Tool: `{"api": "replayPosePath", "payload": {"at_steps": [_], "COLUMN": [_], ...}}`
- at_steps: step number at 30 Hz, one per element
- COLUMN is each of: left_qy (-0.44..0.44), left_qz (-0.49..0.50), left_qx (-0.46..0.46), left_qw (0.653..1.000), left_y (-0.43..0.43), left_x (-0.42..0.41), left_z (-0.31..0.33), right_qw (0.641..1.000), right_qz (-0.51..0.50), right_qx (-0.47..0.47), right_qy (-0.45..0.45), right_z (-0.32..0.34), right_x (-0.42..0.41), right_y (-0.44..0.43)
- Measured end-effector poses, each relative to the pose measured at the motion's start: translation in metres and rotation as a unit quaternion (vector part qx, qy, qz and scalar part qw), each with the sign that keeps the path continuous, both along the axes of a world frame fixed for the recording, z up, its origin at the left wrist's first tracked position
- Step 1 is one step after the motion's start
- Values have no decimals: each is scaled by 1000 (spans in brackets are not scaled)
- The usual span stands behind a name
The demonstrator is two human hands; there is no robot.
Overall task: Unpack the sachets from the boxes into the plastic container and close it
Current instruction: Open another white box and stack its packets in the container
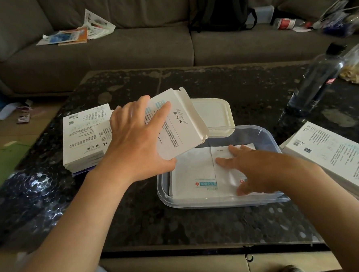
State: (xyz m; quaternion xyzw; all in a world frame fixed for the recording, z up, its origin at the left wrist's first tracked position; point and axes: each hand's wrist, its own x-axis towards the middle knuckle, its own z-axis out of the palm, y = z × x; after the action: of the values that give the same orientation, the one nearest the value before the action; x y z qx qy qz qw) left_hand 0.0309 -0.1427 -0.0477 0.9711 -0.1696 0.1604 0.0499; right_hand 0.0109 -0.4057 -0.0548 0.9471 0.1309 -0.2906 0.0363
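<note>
Left hand [136,138] spans the seemingly light, stiff box [180,125], fingers [162,111] spread; right hand [254,169], fingers straight, presses thin, probably slippery sachets [191,173].

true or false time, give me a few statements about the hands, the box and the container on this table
1. The left hand grips a white cardboard box tilted over the clear plastic container. True.
2. The right hand holds the cream plastic lid. False: it lies flat on the white sachets inside the container, and the lid lies behind the container.
3. The container is closed. False: it is open, with the sachets showing.
4. A stack of white boxes lies on the dark stone table, left of the container. True.
</note>
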Motion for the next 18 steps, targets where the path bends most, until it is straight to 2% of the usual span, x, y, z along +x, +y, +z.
{"api": "replayPosePath", "payload": {"at_steps": [6,14,18], "left_qy": [0,0,3], "left_qz": [-4,-4,-4], "left_qx": [-5,1,-1], "left_qw": [1000,1000,1000], "left_y": [-1,-1,-2], "left_x": [-1,0,0], "left_z": [0,0,0], "right_qw": [999,1000,999], "right_qz": [4,6,10], "right_qx": [-32,-9,-29], "right_qy": [-9,-3,-13], "right_z": [0,-1,-8], "right_x": [-2,1,2], "right_y": [1,-3,-2]}}
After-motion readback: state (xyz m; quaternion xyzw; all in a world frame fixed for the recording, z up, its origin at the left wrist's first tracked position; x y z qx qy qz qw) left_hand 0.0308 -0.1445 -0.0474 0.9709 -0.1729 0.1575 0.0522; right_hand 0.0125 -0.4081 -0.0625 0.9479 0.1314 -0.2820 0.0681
